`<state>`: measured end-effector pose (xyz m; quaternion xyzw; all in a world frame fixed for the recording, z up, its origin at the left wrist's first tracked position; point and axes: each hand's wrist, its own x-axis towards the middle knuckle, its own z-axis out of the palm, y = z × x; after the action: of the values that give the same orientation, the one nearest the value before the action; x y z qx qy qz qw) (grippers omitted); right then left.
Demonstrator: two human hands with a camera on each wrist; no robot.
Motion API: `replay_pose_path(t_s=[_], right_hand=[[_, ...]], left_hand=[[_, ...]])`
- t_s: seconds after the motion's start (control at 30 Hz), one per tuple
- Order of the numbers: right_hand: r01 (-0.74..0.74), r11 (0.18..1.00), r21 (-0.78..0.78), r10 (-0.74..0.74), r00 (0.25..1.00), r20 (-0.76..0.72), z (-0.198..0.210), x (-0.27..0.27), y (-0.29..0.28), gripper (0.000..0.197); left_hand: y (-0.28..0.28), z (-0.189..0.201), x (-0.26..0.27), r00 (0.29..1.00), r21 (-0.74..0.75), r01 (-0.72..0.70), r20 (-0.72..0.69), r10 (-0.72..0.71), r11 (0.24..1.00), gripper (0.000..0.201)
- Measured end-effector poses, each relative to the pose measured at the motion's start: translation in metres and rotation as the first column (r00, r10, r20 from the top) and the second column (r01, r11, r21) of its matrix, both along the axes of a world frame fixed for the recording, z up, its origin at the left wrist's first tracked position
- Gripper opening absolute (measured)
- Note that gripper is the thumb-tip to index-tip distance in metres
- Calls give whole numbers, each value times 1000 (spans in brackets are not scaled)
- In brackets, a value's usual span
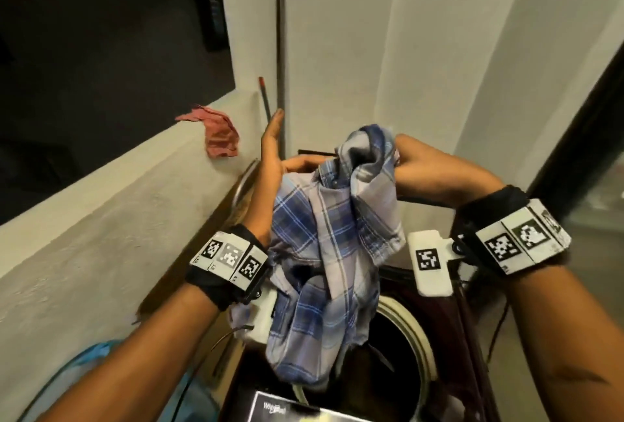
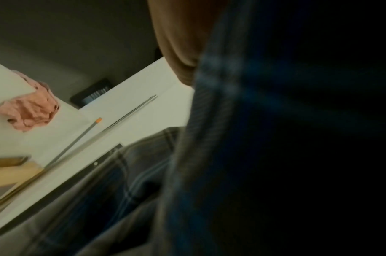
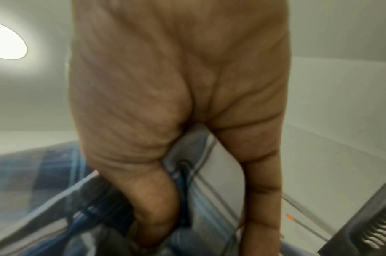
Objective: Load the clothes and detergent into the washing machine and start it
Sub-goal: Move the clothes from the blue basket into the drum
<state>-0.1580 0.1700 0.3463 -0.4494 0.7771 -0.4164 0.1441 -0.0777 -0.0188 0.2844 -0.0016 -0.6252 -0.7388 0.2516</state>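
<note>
A blue plaid shirt (image 1: 331,246) hangs bunched above the open drum (image 1: 398,350) of the top-loading washing machine (image 1: 445,317). My right hand (image 1: 408,161) grips the shirt's top edge; in the right wrist view my thumb and fingers (image 3: 155,199) curl round the fabric (image 3: 205,164). My left hand (image 1: 273,158) stands upright at the shirt's left side with straight fingers, its palm against the cloth and the thumb reaching behind it. Dark plaid fabric (image 2: 209,155) fills most of the left wrist view. I see no detergent.
A pink-red cloth (image 1: 219,134) lies on the plastered ledge (image 1: 118,205) to the left. A metal rod (image 1: 281,50) and a red-tipped stick (image 1: 265,97) lean in the corner. The machine's control panel (image 1: 287,408) is at the bottom edge. Something blue (image 1: 84,364) sits at lower left.
</note>
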Motion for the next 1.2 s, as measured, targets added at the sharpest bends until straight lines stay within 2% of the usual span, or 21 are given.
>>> replay_pose_path(t_s=[0.1, 0.13, 0.17, 0.23, 0.3, 0.47, 0.53, 0.63, 0.73, 0.77, 0.87, 0.9, 0.97, 1.07, 1.2], right_hand=[[131, 987, 93, -129, 991, -27, -24, -13, 21, 15], [148, 982, 117, -146, 989, -28, -32, -16, 27, 14], [174, 974, 142, -170, 985, -40, -40, -18, 35, 12], [233, 956, 177, -229, 972, -45, -55, -22, 48, 8], [270, 944, 192, -272, 962, -18, -71, -29, 62, 9], [386, 862, 330, -374, 922, -101, -115, -48, 82, 8], [396, 834, 384, -385, 917, -108, -133, -50, 83, 15], [374, 788, 490, -348, 926, -147, -165, -57, 81, 8], [318, 683, 657, -280, 945, -167, -205, -60, 72, 12], [272, 666, 694, -245, 959, -141, -219, -59, 66, 19], [132, 655, 744, -142, 989, -49, -249, -51, 50, 60], [111, 655, 748, -125, 991, -39, -255, -51, 45, 66], [102, 664, 741, -114, 993, -35, -261, -54, 36, 63], [117, 691, 713, -120, 992, -46, -260, -62, 25, 47], [144, 727, 672, -129, 989, -73, -255, -75, 13, 34]], left_hand=[[17, -22, -8, 997, -108, 70, 47, -65, 992, 67], [17, -29, -10, 994, -178, 98, 68, -87, 979, 74], [16, -37, -13, 988, -286, 137, 107, -110, 949, 88], [5, -50, -15, 970, -514, 218, 210, -125, 830, 114], [-7, -63, -16, 951, -586, 259, 294, -96, 768, 115], [-35, -92, -17, 937, -623, 154, 339, 87, 767, 88], [-44, -101, -17, 927, -626, 111, 345, 146, 772, 82], [-52, -110, -18, 912, -616, 63, 355, 205, 785, 77], [-58, -119, -17, 899, -620, 3, 346, 270, 784, 74], [-59, -122, -17, 892, -625, -16, 343, 294, 780, 72], [-63, -129, -15, 873, -616, -54, 353, 337, 786, 69], [-65, -132, -14, 867, -620, -53, 361, 345, 783, 69], [-71, -138, -13, 855, -638, -49, 371, 363, 768, 70], [-81, -145, -9, 834, -667, -51, 381, 399, 744, 70], [-98, -156, -2, 805, -691, -44, 404, 435, 722, 63]])
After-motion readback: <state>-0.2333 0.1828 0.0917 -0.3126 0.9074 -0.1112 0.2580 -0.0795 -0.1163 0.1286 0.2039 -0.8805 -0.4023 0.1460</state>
